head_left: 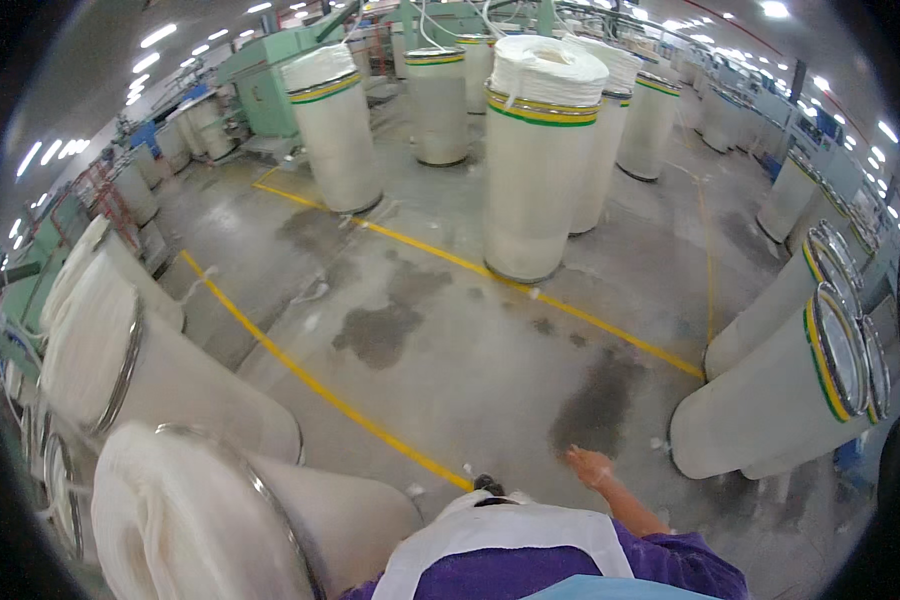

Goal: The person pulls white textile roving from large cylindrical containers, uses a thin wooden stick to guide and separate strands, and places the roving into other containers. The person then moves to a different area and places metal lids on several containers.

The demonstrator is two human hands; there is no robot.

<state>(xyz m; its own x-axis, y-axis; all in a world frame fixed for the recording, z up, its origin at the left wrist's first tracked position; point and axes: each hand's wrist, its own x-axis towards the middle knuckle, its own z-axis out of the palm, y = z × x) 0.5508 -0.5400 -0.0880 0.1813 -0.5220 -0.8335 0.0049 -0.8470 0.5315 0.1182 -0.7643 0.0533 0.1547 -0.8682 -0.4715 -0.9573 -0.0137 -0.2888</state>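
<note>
My right hand [588,466] hangs out over the concrete floor, below and to the right of my apron. Its fingers look loosely stretched and nothing shows in them. It touches none of the cans; a tall whitish can with a yellow and green rim band [755,390] stands nearest to it on the right. My left hand is out of view. Close by on my left stands a can [340,510] heaped with thick white fibre sliver [160,520], its metal rim showing.
More sliver-filled cans [200,380] line the left. Ahead, a tall can topped with white sliver [530,180] stands by a yellow floor line [440,252]. A second yellow line [320,391] crosses the floor near me. Green machines [270,85] stand farther back.
</note>
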